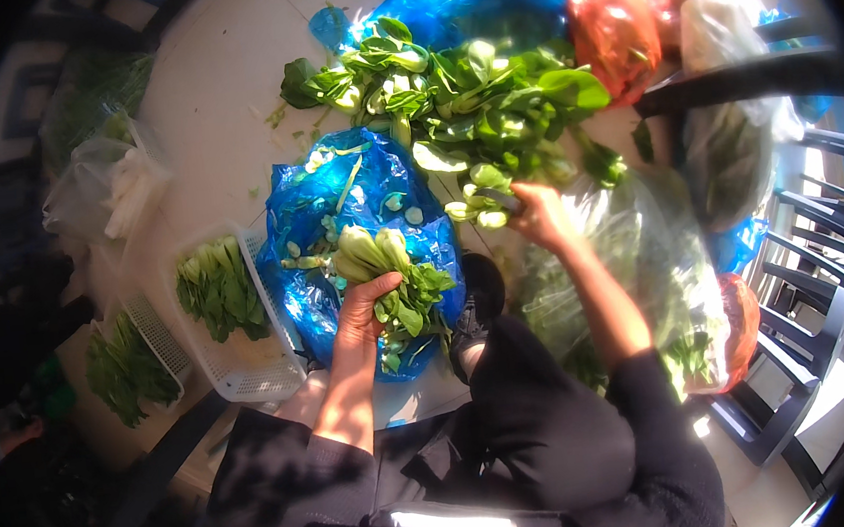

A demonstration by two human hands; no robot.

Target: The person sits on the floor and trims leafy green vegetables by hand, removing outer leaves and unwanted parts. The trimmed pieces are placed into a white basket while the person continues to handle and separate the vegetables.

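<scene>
My left hand (373, 298) is closed round a bunch of bok choy (371, 253), pale stem ends up and leaves hanging below. It is over a blue plastic bag (292, 215) that lies spread open with cut stem ends and leaf scraps inside. Further right, my right hand (536, 215) is closed on what looks like a knife (501, 197), its short dark blade pointing left. The blade reaches the near edge of a loose bok choy pile (487, 92), among pale stem ends. My fingers hide the handle.
A white plastic basket (252, 384) with bok choy stands left of the bag, a second basket (157, 337) beyond it. A clear bag of greens (624, 276) lies at right, near stacked dark chairs (809, 330). Red bags (618, 36) stand behind. Another person's hand (18, 437) shows far left.
</scene>
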